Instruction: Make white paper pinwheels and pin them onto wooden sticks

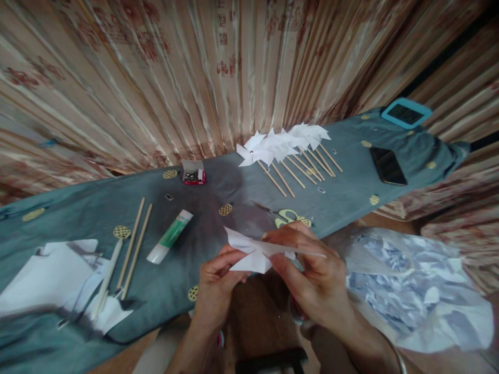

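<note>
Between my two hands, above the table's front edge, is a white paper pinwheel [257, 253] with folded, pointed blades. My left hand [218, 283] pinches its left side between thumb and fingers. On the other side my right hand [312, 270] grips the paper near its middle, thumb below and fingers above. Just beyond the right hand lie scissors [286, 214] with yellow-green handles. A glue stick [170, 237] with a green label rests to the left of my hands. Farther back sits a small red box [194, 175] of metal pins or tacks, its lid raised.
Several finished pinwheels on sticks [284, 145] lie in a row at the back. Two wooden sticks [134, 246] and white paper sheets [50, 275] are at left. A phone [389, 166] and a blue-framed clock [406, 112] lie right. A plastic bag of paper scraps [421, 291] stands below.
</note>
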Tool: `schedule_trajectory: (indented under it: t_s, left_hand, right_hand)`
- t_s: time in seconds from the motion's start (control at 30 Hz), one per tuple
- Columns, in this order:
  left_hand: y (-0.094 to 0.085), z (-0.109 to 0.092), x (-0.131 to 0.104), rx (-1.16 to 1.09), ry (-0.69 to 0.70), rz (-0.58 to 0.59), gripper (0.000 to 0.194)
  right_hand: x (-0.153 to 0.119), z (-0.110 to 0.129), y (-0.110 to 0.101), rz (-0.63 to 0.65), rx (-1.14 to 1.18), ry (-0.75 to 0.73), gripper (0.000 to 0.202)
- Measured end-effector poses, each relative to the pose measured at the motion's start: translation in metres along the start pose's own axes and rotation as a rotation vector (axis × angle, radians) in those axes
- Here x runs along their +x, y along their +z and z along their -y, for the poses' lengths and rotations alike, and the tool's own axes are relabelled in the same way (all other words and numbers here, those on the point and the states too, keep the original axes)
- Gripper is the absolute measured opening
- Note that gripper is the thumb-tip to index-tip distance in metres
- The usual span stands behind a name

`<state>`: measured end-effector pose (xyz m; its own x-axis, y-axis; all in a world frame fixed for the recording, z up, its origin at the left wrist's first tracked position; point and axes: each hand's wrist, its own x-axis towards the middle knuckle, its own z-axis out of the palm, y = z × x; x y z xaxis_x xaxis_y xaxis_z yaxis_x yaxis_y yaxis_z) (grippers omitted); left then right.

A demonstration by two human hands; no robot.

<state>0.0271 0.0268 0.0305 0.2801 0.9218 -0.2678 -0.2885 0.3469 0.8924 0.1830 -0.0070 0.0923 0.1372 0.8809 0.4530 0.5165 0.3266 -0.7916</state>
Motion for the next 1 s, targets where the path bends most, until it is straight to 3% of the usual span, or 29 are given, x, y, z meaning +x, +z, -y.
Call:
schedule_trajectory:
  t_s: [0.23, 0.37, 0.57, 0.7, 1.0]
  left_hand:
    - [0.001, 0.002, 0.002, -0.007, -0.021, -0.035, 0.014]
    - [0.002, 0.007, 0.003, -0.012, -0.030, -0.045, 0.016]
    - [0.010, 0.012, -0.001, -0.068, -0.078, -0.038, 0.009]
    - [0.014, 0.010, -0.009, -0.074, -0.130, -0.063, 0.021]
    - [0.000, 0.012, -0.023, -0.027, -0.266, -0.190, 0.032]
  right_hand:
    - [0.002, -0.001, 0.005, -0.035, 0.367, 0.432, 0.004]
    - [0.007, -0.010, 0.009, -0.013, 0.558, 0.630, 0.018]
    - [0.014, -0.030, 0.014, -0.012, 0.776, 0.807, 0.023]
    - [0.013, -0.040, 0.017, 0.029, 0.821, 0.887, 0.022]
    - [0.005, -0.050, 0.031, 0.135, 0.813, 1.029, 0.026]
